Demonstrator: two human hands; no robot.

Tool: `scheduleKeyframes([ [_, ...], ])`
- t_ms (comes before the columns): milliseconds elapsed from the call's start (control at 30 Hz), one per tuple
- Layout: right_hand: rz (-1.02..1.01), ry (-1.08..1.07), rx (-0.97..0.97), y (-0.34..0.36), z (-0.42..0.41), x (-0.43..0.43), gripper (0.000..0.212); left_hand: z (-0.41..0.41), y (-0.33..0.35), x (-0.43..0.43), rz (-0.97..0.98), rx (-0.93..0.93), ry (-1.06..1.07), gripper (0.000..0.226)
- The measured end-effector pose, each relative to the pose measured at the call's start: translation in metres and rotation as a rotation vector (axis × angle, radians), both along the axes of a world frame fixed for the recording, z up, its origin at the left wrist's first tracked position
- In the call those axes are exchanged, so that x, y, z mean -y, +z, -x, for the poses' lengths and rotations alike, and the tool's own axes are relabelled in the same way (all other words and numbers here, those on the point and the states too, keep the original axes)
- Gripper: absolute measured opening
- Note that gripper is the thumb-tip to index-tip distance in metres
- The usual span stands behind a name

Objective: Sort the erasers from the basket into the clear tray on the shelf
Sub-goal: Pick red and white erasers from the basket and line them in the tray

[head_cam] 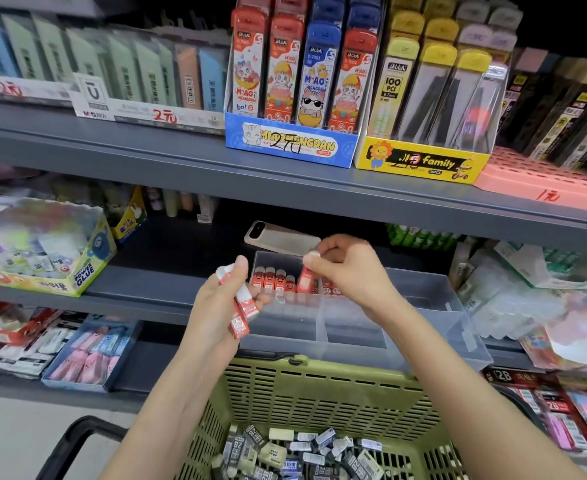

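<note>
Grey shop shelves (pixel 181 161) hold many small boxes. A blue box (pixel 290 143) says "MIAOMENGDAN", a yellow box (pixel 420 161) says "family", and a glue box (pixel 84 271) says "POWER GLUE". The left hand (pixel 222 299) curls its fingers around a few red erasers (pixel 241 317). The right hand (pixel 347 268) pinches one red eraser (pixel 307 280) over the clear tray (pixel 441 306), above the green basket (pixel 319 386) of "2B" erasers (pixel 305 455).

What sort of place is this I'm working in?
Most likely a stationery shop aisle: the grey shelves carry handwritten price labels, retail display boxes of small packs stand in rows, and a green shopping basket holds loose erasers.
</note>
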State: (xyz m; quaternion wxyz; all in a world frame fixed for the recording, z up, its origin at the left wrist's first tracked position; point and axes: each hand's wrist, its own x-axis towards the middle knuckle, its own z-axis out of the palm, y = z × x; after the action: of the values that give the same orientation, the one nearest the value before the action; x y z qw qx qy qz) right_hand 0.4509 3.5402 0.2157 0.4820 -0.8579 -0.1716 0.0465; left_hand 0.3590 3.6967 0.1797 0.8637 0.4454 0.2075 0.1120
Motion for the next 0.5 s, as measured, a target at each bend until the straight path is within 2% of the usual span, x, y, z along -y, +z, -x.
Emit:
scheduleKeyframes([
  [133,0.154,-0.108,-0.07,-0.018,-0.025,-0.02,0.018,-0.002,-0.007,-0.007,0.381,-0.035,0.069,0.025],
  [200,0.231,-0.087,-0.13,-0.021,-0.034,-0.025,0.016,-0.001,-0.008,-0.012,0.584,0.014,0.083,0.02],
  [267,0.268,-0.068,-0.184,-0.023,-0.041,-0.027,0.027,0.001,-0.007,-0.014,0.721,0.082,0.094,0.023],
  [400,0.505,-0.08,-0.158,-0.03,-0.047,-0.035,0.03,0.002,-0.005,-0.015,0.819,0.122,0.114,0.008],
  [500,0.662,-0.043,0.01,-0.04,-0.041,-0.037,0.022,-0.002,-0.007,-0.016,0.784,0.139,0.083,0.019],
])
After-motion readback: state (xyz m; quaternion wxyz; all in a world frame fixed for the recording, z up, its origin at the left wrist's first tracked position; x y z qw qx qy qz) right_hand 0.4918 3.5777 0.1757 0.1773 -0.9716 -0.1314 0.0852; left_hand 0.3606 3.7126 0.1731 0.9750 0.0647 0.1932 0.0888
